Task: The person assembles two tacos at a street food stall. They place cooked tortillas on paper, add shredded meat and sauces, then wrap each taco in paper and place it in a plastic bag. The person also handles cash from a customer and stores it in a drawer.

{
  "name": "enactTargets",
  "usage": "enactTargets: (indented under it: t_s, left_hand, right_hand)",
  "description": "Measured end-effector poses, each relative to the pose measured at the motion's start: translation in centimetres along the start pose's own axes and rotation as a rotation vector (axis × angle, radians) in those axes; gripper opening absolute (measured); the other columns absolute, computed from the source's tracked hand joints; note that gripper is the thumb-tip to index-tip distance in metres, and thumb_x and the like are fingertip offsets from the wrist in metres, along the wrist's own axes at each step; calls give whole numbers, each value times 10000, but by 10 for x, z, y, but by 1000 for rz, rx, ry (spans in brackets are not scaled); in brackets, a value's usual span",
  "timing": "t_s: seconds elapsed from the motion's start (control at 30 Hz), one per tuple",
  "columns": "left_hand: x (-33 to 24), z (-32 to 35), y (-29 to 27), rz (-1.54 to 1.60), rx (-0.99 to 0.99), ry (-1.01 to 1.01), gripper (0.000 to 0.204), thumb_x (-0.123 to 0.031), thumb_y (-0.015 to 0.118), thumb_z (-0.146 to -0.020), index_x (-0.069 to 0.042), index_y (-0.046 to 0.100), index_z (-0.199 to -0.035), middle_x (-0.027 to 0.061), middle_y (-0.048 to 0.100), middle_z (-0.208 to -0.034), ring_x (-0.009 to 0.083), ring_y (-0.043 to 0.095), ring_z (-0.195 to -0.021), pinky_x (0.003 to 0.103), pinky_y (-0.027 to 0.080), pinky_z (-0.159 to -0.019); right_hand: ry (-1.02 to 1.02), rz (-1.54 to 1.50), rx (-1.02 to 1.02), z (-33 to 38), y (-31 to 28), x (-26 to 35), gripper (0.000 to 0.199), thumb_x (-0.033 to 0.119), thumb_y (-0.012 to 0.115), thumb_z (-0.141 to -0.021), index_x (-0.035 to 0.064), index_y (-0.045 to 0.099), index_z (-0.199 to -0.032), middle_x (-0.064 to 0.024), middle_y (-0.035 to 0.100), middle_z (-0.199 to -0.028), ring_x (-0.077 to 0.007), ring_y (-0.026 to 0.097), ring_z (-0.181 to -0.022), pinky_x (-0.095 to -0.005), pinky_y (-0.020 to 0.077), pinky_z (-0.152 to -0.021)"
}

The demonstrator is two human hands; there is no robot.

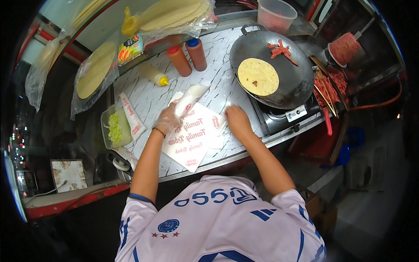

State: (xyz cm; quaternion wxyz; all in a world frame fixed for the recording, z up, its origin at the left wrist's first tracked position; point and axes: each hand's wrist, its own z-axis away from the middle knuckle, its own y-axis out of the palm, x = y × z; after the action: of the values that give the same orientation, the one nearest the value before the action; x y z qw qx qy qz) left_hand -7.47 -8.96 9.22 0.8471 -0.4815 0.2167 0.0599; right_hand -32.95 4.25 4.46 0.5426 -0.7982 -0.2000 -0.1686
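Note:
My left hand (pixel 169 119), in a clear plastic glove, grips the lower end of a paper-wrapped kebab roll (pixel 192 99). The roll slants up to the right over a stack of printed white wrapping papers (pixel 192 142). Beside the papers' right edge, my bare right hand (pixel 238 123) is curled closed on the marble-patterned counter; whatever its fingers may hold is hidden. Left of my gloved hand lies another wrapped kebab roll (pixel 131 117), next to a plastic tub (pixel 104 126) of shredded lettuce (pixel 115 128).
A flatbread (pixel 258 77) and meat strips (pixel 281 51) lie on a black griddle pan (pixel 292 89) over a stove. Sauce bottles (pixel 179 61) stand behind the papers. Bagged flatbreads (pixel 96 70) hang at left. Tongs (pixel 325 89) and shredded meat (pixel 338 81) sit far right.

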Motion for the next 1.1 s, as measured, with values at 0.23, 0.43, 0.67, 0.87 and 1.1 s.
enactTargets:
  t_s: [0.23,0.43,0.67,0.87,1.1]
  left_hand:
    - [57,71,24,1125,385,58,659,-137,832,-716,25,530,-1279,81,627,-1082,180,651,-917,329,544,-868]
    - [48,112,41,1460,506,59,638,-56,829,-750,16,510,-1298,78,620,-1081,157,648,-957,316,549,-903]
    - [54,136,42,1663,595,82,622,-32,768,-802,8,469,-1346,90,605,-1134,154,666,-874,402,584,-907]
    - [80,186,43,1347,-175,207,541,-28,766,-830,-34,516,-1310,11,623,-936,95,631,-773,265,556,-697]
    - [156,257,-9,1450,-307,182,495,-34,816,-794,-31,555,-1215,27,650,-927,97,621,-764,264,538,-671]
  right_hand:
    - [481,-276,573,184,-100,5,225,112,738,-855,-5,682,-1039,-157,710,-966,-306,699,-828,-389,549,-748]
    - [541,-454,313,143,-73,63,341,143,761,-865,-13,641,-1143,-186,689,-1039,-249,698,-913,-334,561,-747]
    - [549,-1073,344,-7,8,161,326,92,752,-880,43,438,-953,-130,641,-984,-189,662,-932,-310,580,-740]
    - [228,-1131,263,-13,53,209,282,97,747,-882,30,485,-962,-91,632,-901,-144,624,-861,-304,532,-751]
    - [-138,-783,925,8,159,275,451,220,713,-797,45,670,-1210,-209,658,-935,-345,632,-790,-419,510,-737]
